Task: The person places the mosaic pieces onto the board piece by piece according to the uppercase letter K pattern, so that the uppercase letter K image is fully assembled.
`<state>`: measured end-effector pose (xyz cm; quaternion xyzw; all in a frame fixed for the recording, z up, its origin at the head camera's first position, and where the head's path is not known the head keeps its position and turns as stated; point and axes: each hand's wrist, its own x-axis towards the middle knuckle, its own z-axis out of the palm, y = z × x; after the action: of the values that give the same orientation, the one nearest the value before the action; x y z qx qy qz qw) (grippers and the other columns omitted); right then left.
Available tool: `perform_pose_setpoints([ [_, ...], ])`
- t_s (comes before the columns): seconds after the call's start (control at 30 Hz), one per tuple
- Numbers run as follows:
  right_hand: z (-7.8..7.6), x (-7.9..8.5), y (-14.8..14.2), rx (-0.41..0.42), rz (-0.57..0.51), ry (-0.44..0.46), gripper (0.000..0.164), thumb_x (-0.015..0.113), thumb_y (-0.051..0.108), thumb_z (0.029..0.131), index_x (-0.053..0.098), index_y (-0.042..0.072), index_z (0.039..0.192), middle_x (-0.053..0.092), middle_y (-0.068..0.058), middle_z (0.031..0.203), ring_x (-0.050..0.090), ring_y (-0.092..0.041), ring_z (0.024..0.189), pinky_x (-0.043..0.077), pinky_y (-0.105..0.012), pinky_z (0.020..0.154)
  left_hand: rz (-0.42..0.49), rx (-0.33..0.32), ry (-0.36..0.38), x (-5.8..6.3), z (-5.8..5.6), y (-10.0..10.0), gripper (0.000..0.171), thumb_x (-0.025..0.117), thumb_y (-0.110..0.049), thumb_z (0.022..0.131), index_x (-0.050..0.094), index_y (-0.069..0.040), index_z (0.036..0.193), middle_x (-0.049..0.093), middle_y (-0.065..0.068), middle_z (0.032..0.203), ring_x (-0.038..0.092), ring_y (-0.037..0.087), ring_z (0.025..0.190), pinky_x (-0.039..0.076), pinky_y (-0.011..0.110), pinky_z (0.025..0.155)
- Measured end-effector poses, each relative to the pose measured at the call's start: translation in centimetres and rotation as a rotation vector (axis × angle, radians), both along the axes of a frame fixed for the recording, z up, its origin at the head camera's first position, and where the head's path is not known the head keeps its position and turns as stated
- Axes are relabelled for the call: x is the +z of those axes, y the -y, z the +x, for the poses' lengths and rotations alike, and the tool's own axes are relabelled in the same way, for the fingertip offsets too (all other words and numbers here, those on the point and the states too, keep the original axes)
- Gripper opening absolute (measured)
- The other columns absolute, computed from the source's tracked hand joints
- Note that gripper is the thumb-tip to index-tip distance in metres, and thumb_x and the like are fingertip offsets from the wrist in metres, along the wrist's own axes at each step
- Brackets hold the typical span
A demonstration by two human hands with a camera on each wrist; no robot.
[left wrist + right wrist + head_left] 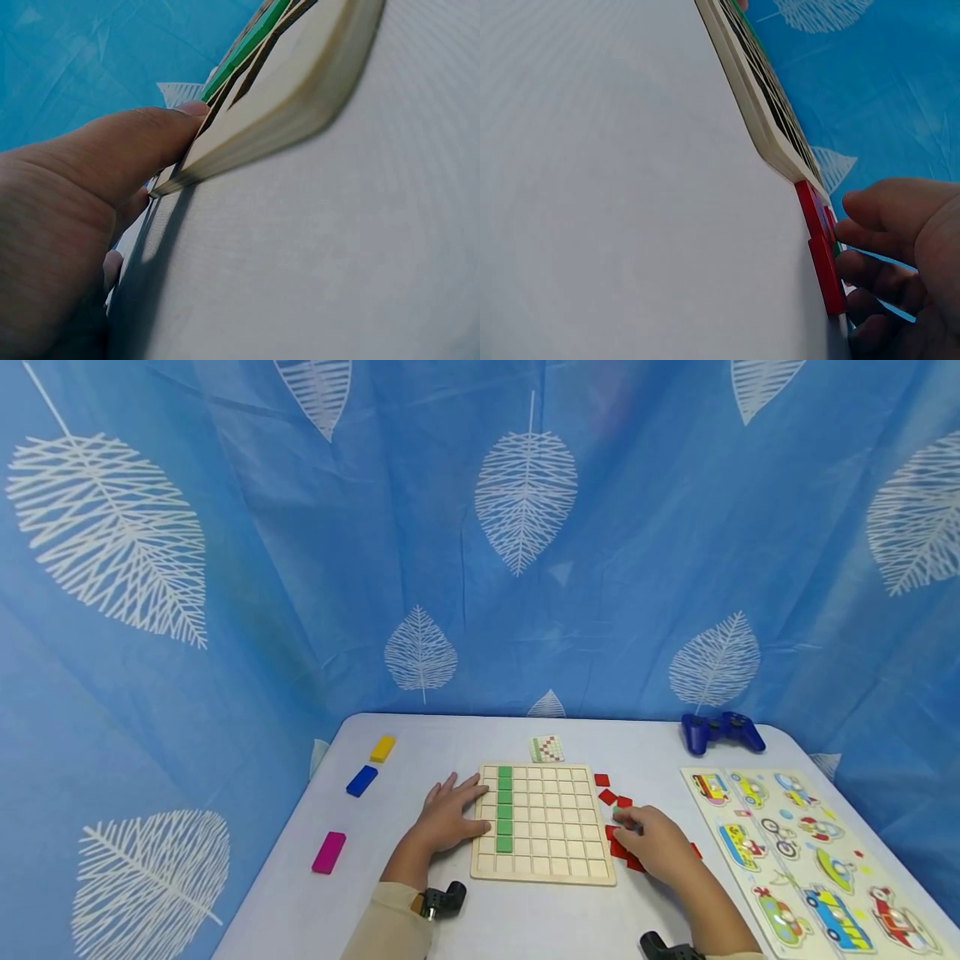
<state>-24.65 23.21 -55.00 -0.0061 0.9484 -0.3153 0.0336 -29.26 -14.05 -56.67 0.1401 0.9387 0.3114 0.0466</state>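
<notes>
A wooden grid board (pixel 558 870) lies on the table with a column of green tiles (pixel 504 844) near its left side. My left hand (pixel 442 821) rests at the board's left edge, fingers spread and the thumb touching the rim, as the left wrist view also shows. Right of the board, my right hand (pixel 654 842) reaches over a loose group of red tiles (pixel 618 849), its fingers loosely bent. By its fingertips is a small green tile (pixel 617 810), partly hidden. In the right wrist view the thumb (pixel 866 206) stands apart from the forefinger, near red tiles (pixel 826 274).
A small pattern card (pixel 547 748) lies behind the board. On the left are yellow (pixel 382 748), blue (pixel 362 781) and magenta (pixel 328 852) blocks. At right are a picture puzzle board (pixel 780 881) and a blue game controller (pixel 722 731). A leaf-patterned curtain (pixel 630 610) hangs behind.
</notes>
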Motion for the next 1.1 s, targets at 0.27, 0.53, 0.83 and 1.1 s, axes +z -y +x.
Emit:
perform_pose_setpoints([
  [0.27, -0.1, -0.3, -1.1, -0.037, -0.008, 0.065, 0.036, 0.071, 0.028, 0.097, 0.073, 0.010, 0.128, 0.066, -0.013, 0.123, 0.060, -0.028, 0.108, 0.052, -0.059, 0.100, 0.005, -0.001, 0.007, -0.6, 0.2, 0.0, 0.068, 0.081, -0.043, 0.090, 0.056, -0.027, 0.152, 0.035, -0.006, 0.170, 0.011, 0.035, 0.163, 0.004, 0.063, 0.130],
  [0.53, -0.2, 0.0, -2.2, -0.091, -0.035, 0.049, 0.025, 0.072, 0.021, 0.095, 0.070, 0.005, 0.115, 0.068, -0.009, 0.108, 0.059, -0.025, 0.096, 0.055, -0.048, 0.087, -0.003, 0.007, 0.006, -0.3, -0.1, -0.1, 0.069, 0.081, -0.044, 0.089, 0.056, -0.028, 0.152, 0.035, -0.007, 0.170, 0.010, 0.034, 0.163, 0.004, 0.062, 0.130],
  [0.83, -0.9, 0.0, -1.9, -0.126, 0.007, 0.057, 0.045, 0.081, 0.027, 0.089, 0.061, -0.002, 0.118, 0.063, -0.013, 0.102, 0.056, -0.029, 0.094, 0.053, -0.045, 0.083, -0.002, 0.010, 0.008, -0.5, -0.1, -0.1, 0.069, 0.081, -0.044, 0.089, 0.056, -0.029, 0.152, 0.035, -0.007, 0.170, 0.010, 0.034, 0.163, 0.005, 0.063, 0.130],
  [1.1, -1.1, -0.1, -1.6, -0.165, -0.010, 0.070, 0.033, 0.078, 0.022, 0.090, 0.063, 0.001, 0.111, 0.062, -0.014, 0.101, 0.056, -0.028, 0.093, 0.050, -0.039, 0.077, -0.005, 0.002, 0.006, -0.3, -0.1, -0.1, 0.070, 0.081, -0.044, 0.089, 0.056, -0.028, 0.152, 0.035, -0.007, 0.170, 0.010, 0.035, 0.163, 0.004, 0.063, 0.130],
])
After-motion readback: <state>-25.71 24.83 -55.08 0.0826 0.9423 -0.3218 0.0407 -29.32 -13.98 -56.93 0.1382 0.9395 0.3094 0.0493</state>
